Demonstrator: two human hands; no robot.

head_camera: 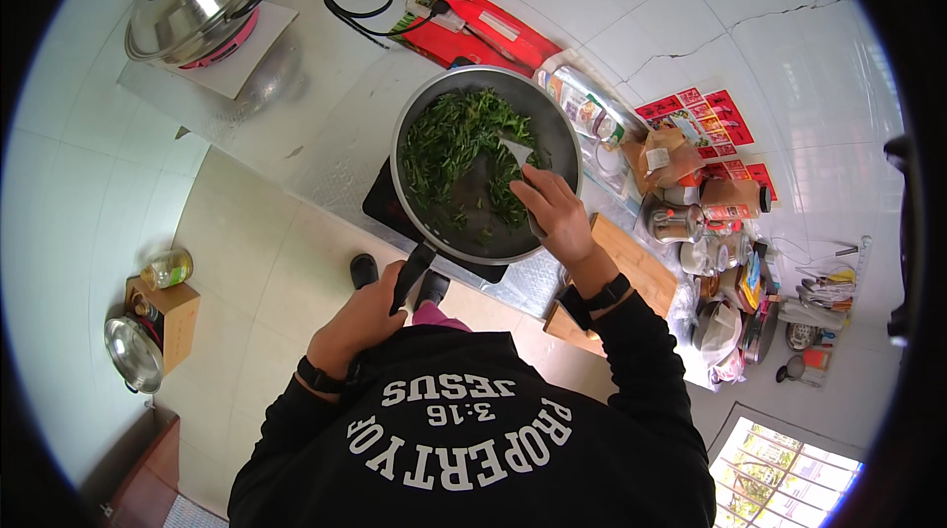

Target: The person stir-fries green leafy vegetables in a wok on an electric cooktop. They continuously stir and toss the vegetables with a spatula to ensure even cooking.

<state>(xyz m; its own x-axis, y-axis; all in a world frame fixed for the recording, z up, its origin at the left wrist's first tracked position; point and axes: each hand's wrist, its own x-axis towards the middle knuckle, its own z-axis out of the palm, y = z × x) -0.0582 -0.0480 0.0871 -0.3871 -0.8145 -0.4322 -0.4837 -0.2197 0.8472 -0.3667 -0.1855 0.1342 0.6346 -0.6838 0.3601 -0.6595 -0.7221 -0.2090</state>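
A deep grey frying pan (568, 224) sits on a black cooktop (379, 191). Chopped leafy greens (466, 136) are spread inside it, thickest at the far and left sides, with the dark pan bottom showing in the middle. My left hand (362, 317) grips the pan's black handle (416, 269). Over the pan's right rim, my right hand (558, 217) holds a spatula (518, 152), whose pale blade end touches the greens. Part of the spatula is hidden by my fingers.
A lidded electric pot (200, 2) stands at the counter's far left, its black cord (360, 13) trailing rightward. Right of the pan are a wooden cutting board (640, 269), a glass jar (673, 223) and bagged goods. A cardboard box (180, 321) stands low on the left.
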